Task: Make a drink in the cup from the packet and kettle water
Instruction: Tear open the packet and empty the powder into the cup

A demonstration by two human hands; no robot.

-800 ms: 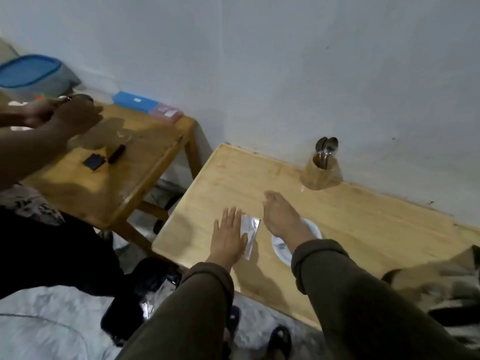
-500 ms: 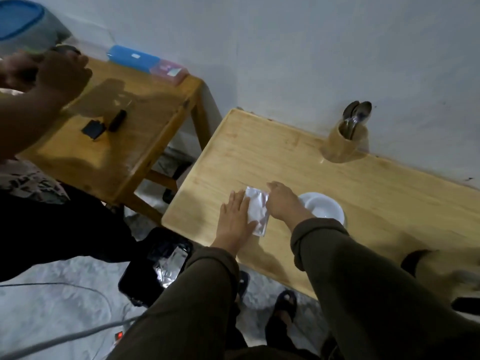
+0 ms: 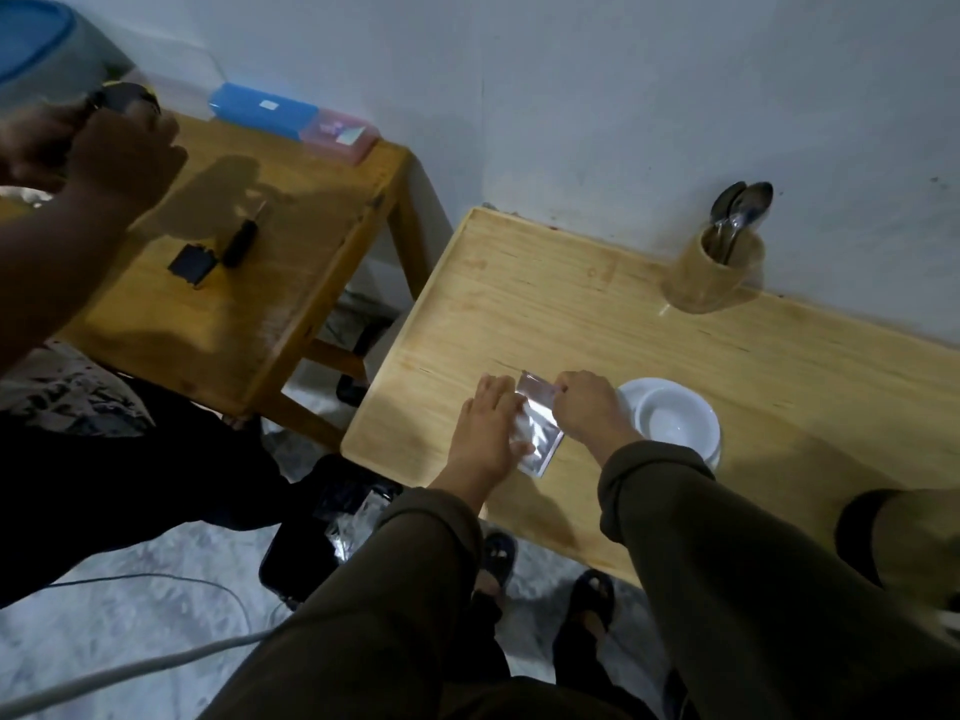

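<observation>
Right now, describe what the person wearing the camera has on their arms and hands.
Both arms wear long, dark olive-brown sleeves with gathered cuffs at the wrists. The left hand and right hand are bare: no gloves, rings, watch or markings visible.

- Lighting dim and bluish overall; wall [image 3: 597,85] grey.
- Soft shadows fall across the side table [image 3: 249,210].
- Glare on the packet [image 3: 537,423] and white cup [image 3: 670,413].
- Wide-angle bending at edges; another person's hand [image 3: 104,148] blurred.

A wooden holder [image 3: 714,275] with 2 spoons [image 3: 740,210] stands by the wall.
</observation>
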